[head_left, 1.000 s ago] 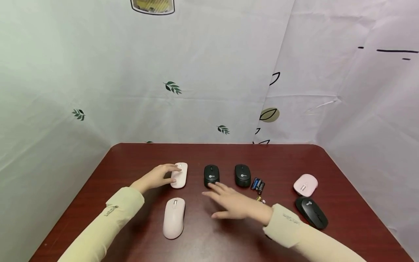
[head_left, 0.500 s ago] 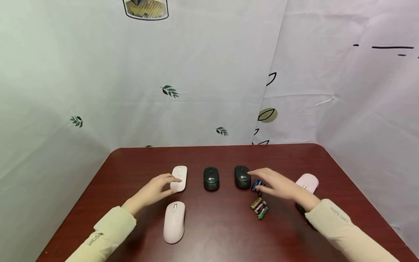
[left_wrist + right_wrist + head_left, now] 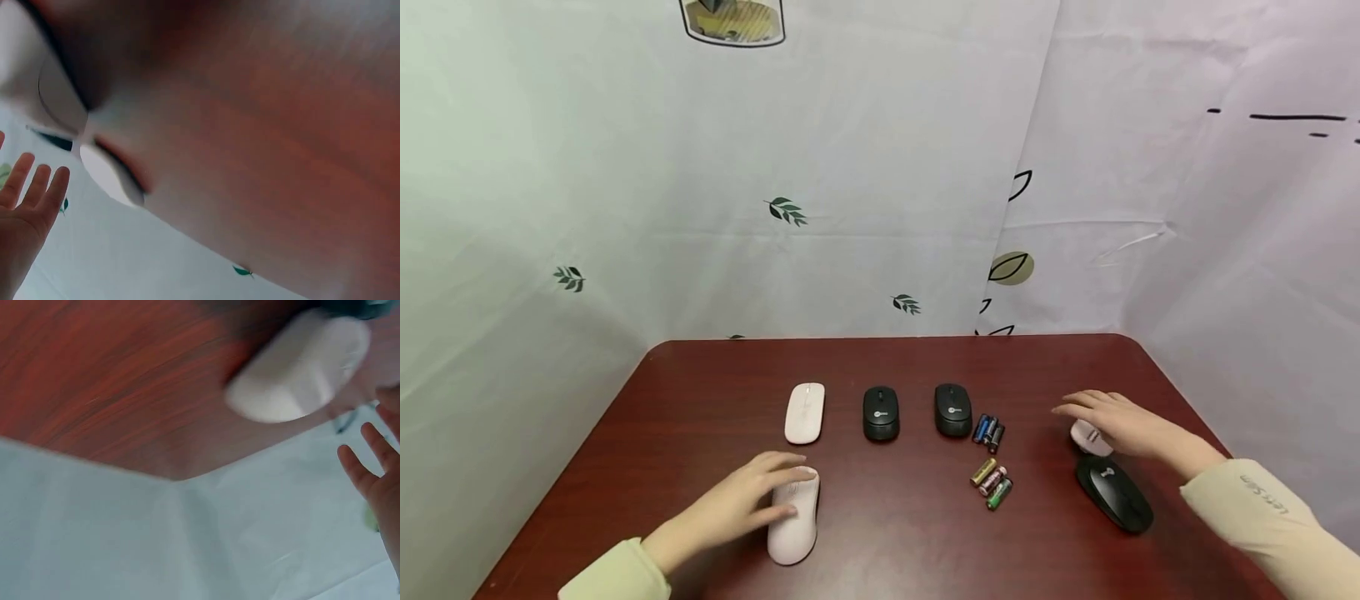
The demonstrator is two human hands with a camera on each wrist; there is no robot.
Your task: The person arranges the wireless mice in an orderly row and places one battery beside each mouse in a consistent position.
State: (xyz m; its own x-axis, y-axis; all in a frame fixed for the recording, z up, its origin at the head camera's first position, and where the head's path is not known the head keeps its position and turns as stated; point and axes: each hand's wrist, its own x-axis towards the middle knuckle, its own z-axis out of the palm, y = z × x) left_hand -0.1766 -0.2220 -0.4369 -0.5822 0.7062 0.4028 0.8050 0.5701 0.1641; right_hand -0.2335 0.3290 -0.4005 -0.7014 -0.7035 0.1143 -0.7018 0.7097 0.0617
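Note:
My left hand [image 3: 737,500] is over the larger white computer mouse [image 3: 793,533] at the front left, fingers loosely spread. Whether it touches the mouse I cannot tell. In the left wrist view its fingers [image 3: 50,194] look apart and relaxed. My right hand [image 3: 1123,421] hovers at the pink mouse [image 3: 1088,439], partly covering it. The right wrist view has that mouse [image 3: 294,375] blurred, with the fingers [image 3: 356,472] extended beside it. A black mouse [image 3: 1114,494] lies just in front of the pink one. Neither hand grips anything.
A slim white mouse [image 3: 805,413] and two black mice, one in the middle [image 3: 881,413] and one right of it [image 3: 953,410], form a back row. Blue-and-black batteries [image 3: 988,432] and coloured batteries [image 3: 992,483] lie beside them on the dark red table [image 3: 895,550]. Fabric walls [image 3: 850,167] enclose it.
My left hand has come from the slim white mouse back to the larger one. My right hand has swept right, from the middle black mouse past the right one and batteries to the pink mouse.

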